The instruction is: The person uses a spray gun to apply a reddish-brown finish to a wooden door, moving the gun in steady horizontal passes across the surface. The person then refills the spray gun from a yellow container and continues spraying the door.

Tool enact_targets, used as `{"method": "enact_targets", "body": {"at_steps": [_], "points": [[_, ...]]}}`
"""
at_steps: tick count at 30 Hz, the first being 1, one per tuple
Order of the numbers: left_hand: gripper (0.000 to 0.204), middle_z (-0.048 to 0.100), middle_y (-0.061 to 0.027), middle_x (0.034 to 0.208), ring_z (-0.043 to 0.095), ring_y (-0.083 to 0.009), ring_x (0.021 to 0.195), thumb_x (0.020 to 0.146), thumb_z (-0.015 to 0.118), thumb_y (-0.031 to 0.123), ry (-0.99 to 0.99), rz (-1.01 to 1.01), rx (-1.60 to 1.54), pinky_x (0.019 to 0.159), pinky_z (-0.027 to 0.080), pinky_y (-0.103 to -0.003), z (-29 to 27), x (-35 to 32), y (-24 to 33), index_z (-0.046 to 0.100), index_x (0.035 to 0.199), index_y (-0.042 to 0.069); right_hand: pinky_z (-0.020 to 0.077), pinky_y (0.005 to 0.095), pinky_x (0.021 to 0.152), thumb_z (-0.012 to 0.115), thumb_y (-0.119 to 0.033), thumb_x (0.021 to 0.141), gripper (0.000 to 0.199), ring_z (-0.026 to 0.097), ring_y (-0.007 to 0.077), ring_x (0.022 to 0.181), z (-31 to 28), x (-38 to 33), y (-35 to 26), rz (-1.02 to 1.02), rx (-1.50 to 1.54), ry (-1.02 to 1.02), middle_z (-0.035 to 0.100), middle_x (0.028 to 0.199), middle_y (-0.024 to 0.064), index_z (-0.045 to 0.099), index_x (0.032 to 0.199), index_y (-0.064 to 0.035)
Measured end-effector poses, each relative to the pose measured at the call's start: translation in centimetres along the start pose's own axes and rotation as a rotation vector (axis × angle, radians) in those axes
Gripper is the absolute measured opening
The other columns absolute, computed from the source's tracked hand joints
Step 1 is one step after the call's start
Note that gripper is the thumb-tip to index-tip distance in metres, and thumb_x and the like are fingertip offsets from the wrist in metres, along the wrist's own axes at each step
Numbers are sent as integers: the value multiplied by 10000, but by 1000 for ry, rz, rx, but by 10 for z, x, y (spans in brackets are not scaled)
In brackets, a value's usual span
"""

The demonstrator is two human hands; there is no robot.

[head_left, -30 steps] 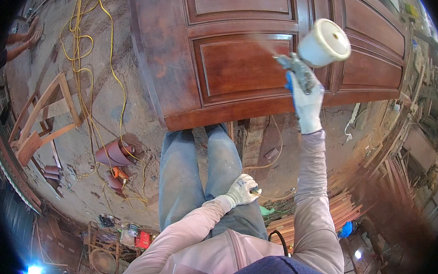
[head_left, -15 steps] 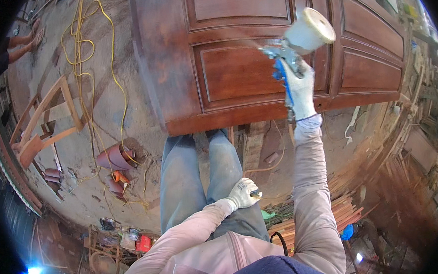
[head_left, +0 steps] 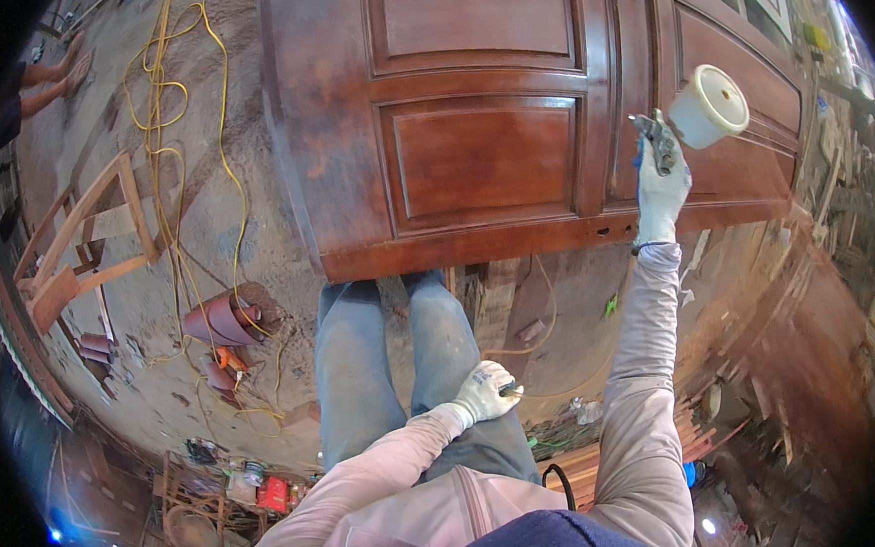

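Note:
A large reddish-brown panelled wooden door (head_left: 486, 160) lies before me, its near edge over my knees. My right hand (head_left: 665, 194), in a white glove, is closed around a paint spray gun (head_left: 662, 144) above the door's right part. A whitish round cup (head_left: 703, 112) with a lid sits on the gun, tilted to the right. My left hand (head_left: 483, 391), also gloved, rests on my thigh (head_left: 442, 343) with its fingers curled around a small dark thing that I cannot make out.
Yellow cords (head_left: 224, 136) run along the ground at left, beside a wooden frame (head_left: 90, 235). Rolled brown sheets (head_left: 222, 322) and an orange tool (head_left: 230, 358) lie nearer. A thin hose (head_left: 550, 312) loops below the door. Another person's feet (head_left: 70, 75) show at far left.
My right hand has carried the spray gun to the right and slightly nearer, and the gun has turned. A faint mist by its nozzle no longer shows. My left hand has stayed on my thigh.

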State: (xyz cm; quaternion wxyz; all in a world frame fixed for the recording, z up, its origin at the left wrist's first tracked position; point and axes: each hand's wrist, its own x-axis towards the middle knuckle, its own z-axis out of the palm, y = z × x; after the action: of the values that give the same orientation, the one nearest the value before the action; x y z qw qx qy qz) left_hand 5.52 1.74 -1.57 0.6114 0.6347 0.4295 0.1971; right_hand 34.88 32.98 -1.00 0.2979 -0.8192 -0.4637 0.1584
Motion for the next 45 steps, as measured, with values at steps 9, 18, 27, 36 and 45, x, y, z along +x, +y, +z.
{"method": "enact_targets", "body": {"at_steps": [9, 18, 27, 36, 45], "points": [[213, 611, -78, 702, 599, -278, 766, 731, 737, 237, 41, 27, -16, 772, 466, -402, -13, 10, 1, 614, 639, 89, 543, 240, 604, 678, -85, 900, 254, 647, 92, 716, 73, -22, -79, 195, 485, -349, 700, 885, 41, 671, 1145, -18], [251, 587, -73, 667, 594, -278, 736, 748, 721, 235, 128, 57, -49, 759, 463, -405, -26, 10, -6, 568, 592, 110, 548, 246, 595, 682, -134, 912, 211, 694, 152, 680, 108, -12, -109, 349, 646, -413, 716, 842, 87, 666, 1065, 11], [239, 590, -83, 673, 591, -291, 736, 742, 720, 243, -68, -24, -47, 741, 461, -407, -43, 13, -4, 586, 607, 98, 527, 249, 635, 658, -130, 920, 257, 640, 82, 724, 44, 28, -28, 295, 297, -81, 706, 909, 28, 679, 1146, -9], [212, 628, -95, 715, 612, -301, 760, 739, 725, 242, -149, -63, -50, 770, 475, -412, -45, 14, -6, 620, 645, 84, 508, 282, 855, 647, -67, 910, 322, 656, 110, 965, 65, 25, -46, 48, 274, -30, 719, 1079, 38, 644, 1230, -25], [187, 653, -87, 770, 622, -279, 805, 718, 744, 247, -136, -59, -50, 814, 474, -403, -44, 9, -9, 663, 720, 78, 547, 252, 591, 672, -139, 920, 200, 684, 138, 697, 115, 4, -125, 328, 706, -483, 713, 888, 73, 669, 1082, -22]]}}
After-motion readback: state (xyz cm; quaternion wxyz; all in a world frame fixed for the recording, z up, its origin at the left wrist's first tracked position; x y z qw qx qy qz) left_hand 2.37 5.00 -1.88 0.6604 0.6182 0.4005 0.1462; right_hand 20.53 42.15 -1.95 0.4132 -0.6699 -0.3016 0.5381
